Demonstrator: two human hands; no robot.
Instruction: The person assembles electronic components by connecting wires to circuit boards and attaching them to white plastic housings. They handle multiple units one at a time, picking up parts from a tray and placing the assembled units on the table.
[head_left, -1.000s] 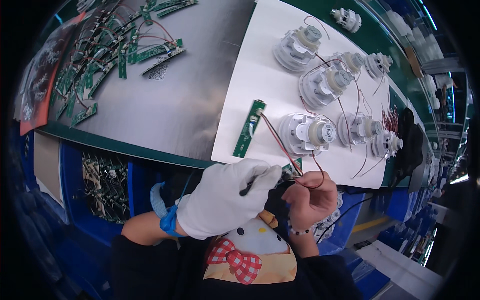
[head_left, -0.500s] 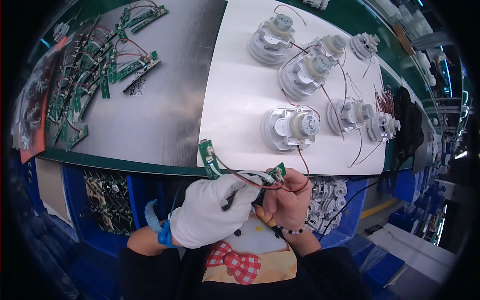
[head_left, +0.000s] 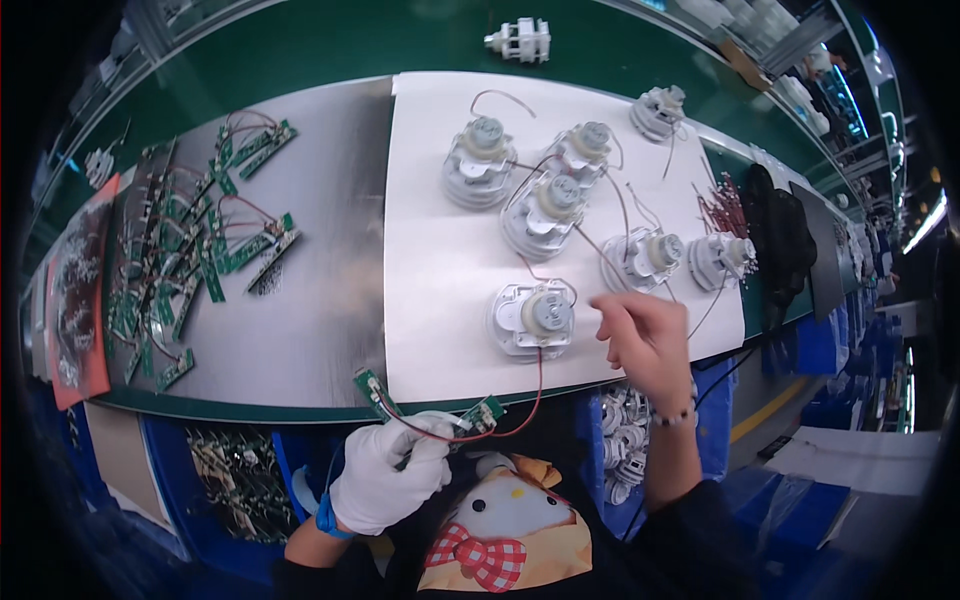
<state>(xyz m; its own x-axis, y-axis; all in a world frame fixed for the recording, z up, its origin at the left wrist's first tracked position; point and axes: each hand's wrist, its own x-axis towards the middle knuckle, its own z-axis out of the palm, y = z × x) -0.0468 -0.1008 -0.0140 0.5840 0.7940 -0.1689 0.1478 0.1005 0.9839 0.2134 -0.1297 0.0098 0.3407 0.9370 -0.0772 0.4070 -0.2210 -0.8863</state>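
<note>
My left hand (head_left: 392,472), in a white glove, is closed on wired green circuit boards. One narrow board (head_left: 374,392) sticks out to the left of the fingers, and another board (head_left: 484,414) to the right. A dark red wire (head_left: 536,396) runs from the right board up to the nearest white motor unit (head_left: 532,320), which rests on the white sheet. Beside that unit, on its right, my bare right hand (head_left: 645,340) hovers with bent fingers partly apart. No object shows between them, and they do not touch the motor.
Several more motor units (head_left: 545,210) with trailing wires stand on the white sheet (head_left: 430,270). To the left, wired circuit boards (head_left: 180,250) lie heaped on the metal plate (head_left: 330,240). Blue bins below hold boards (head_left: 240,480) and white parts (head_left: 622,450). Red wires (head_left: 722,212) lie at right.
My right hand has left the boards and moved up and right, beside the nearest motor unit. My left hand still holds the boards, slightly lower in the picture. The view has shifted.
</note>
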